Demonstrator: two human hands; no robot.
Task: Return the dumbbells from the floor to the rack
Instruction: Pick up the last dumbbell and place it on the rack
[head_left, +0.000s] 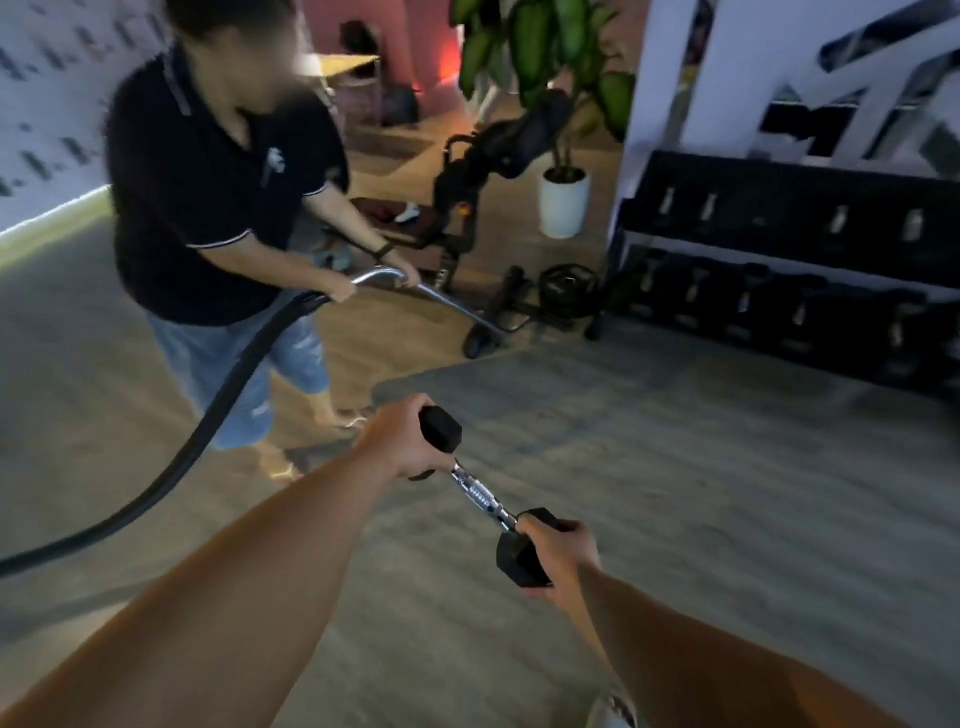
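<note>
Both hands carry one dumbbell (485, 496) in the air above the grey floor (675, 467), its chrome bar bare between them. The left hand (405, 441) is closed around the far black head, and the right hand (558, 551) is closed around the near head. The rack (789, 249), loaded with dumbbells, stands far right. On the left, another person (218, 208) holds a vacuum hose (208, 431).

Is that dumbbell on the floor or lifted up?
Lifted: the left hand and right hand each grip a head of the dumbbell above the floor.
</note>
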